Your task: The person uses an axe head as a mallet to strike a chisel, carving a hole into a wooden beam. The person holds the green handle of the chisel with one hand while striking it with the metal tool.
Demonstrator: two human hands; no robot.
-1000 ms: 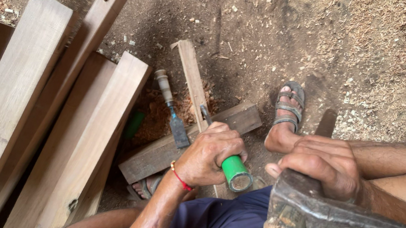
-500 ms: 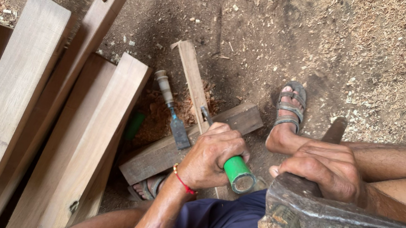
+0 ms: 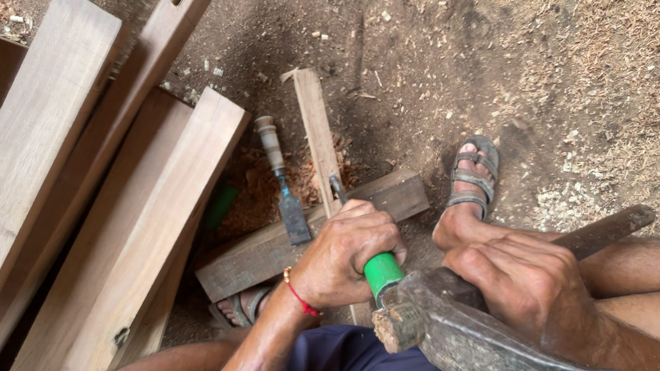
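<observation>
Left hand (image 3: pixel 348 252) was clenched round the green chisel handle (image 3: pixel 383 271), low centre of frame, blade end hidden under the fist over the wood block (image 3: pixel 272 251). Right hand (image 3: pixel 529 283) gripped the mallet (image 3: pixel 449 331) near its head, lower right, face touching the handle top. Chisel looked stiff and light; smooth plastic handle, so best held mid-handle. Mallet looked heavy, rough, chipped. Wrists bent inward. Second chisel (image 3: pixel 286 190) lay loose across the slat (image 3: pixel 315 130), centre.

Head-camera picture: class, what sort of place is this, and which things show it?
Probably an informal carpentry worksite on bare ground: wood shavings litter the dirt, planks are stacked at one side, and a spare chisel lies on a wooden beam.
</observation>
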